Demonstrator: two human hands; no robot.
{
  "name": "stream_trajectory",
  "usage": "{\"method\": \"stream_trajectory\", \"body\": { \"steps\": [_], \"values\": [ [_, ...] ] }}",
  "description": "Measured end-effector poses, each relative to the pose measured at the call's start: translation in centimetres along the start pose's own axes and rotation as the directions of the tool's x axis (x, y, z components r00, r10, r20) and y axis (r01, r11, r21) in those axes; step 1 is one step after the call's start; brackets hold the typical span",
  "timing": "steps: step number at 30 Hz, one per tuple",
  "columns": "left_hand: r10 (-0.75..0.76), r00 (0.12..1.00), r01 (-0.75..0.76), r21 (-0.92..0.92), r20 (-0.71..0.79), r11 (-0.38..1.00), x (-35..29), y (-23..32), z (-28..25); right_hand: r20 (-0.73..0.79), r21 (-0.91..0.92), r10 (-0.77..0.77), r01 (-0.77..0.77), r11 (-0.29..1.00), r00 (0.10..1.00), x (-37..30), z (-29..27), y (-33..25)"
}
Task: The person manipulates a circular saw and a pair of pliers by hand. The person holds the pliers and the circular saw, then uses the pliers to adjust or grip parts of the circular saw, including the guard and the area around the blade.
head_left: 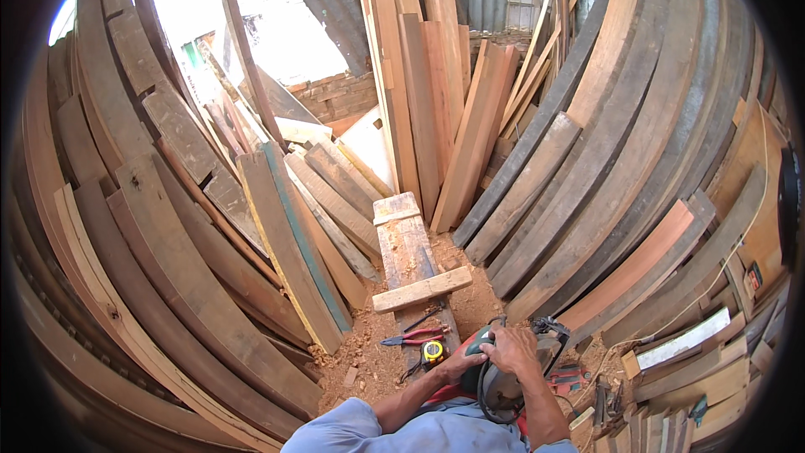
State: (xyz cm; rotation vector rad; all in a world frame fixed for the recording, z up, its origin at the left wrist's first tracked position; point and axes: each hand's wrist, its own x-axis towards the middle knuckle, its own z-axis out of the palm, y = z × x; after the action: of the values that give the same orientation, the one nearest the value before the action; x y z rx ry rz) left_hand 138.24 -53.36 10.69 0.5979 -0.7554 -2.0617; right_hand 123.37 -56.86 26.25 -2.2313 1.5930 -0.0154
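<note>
Close to my body, both hands are on a power tool (478, 340) with a green and black housing. My left hand (461, 363) is closed around its side. My right hand (512, 347) curls over its top, partly hiding it. A dark rounded part (503, 398) sits below the right hand; I cannot make out its kind. Left of the tool, on a narrow wooden bench (401, 248), lie a yellow tape measure (433, 352), red-handled pliers (423, 336) and a thin dark tool (429, 315). A wooden crosspiece (423, 289) spans the bench.
Long planks (168, 260) lean in rows on the left, with more boards (604, 134) on the right. Upright timbers (411, 76) stand at the back. Sawdust (369, 369) covers the floor. A red tool (570, 379) and a pale cord (728, 260) are at the right.
</note>
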Motion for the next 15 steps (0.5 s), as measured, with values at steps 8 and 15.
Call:
{"method": "stream_trajectory", "body": {
  "steps": [8, 15],
  "values": [
    [0.095, 0.995, -0.094, 0.064, -0.007, 0.993, 0.6, -0.1, 0.8, -0.185, 0.153, -0.013, 0.042, 0.987, 0.983, 0.1, 0.4, 1.8],
    [0.049, 0.997, -0.037, 0.181, -0.062, 0.983, 1.2, 0.0, 2.5, -0.275, 0.493, 0.183, -0.025, 0.870, 0.944, 0.7, 1.0, 5.0]
  ]
}}
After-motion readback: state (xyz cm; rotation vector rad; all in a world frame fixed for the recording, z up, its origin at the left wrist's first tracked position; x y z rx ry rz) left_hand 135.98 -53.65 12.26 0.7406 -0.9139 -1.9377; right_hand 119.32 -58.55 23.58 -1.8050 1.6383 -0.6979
